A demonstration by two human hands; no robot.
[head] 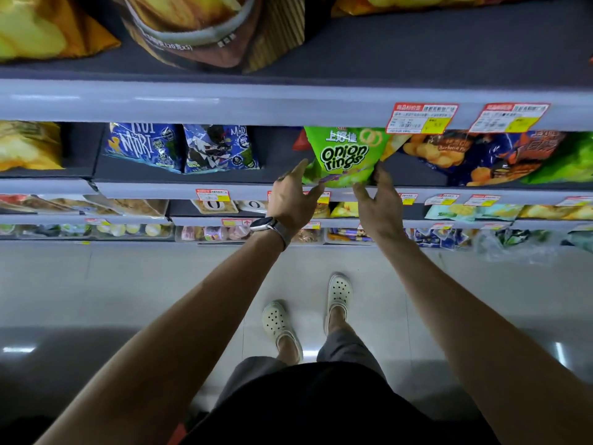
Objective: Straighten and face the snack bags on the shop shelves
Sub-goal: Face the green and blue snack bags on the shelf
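Note:
A green "Onion rings" bag (345,155) stands upright at the front edge of the second shelf (192,189), its top under the shelf above. My left hand (293,195), with a watch on the wrist, holds the bag's lower left corner, thumb up along its side and fingers on its bottom edge. The lower right corner sits in my right hand (377,200), one finger running up the bag's right edge. Two blue seaweed bags (179,147) stand to the left, with a gap between them and the green bag.
A purple and orange snack bag (475,155) lies tilted just right of the green bag. Yellow chip bags (29,144) sit at the far left. On the top shelf is a large brown bag (205,27). Lower shelves hold small packs. Price tags (420,118) line the rails.

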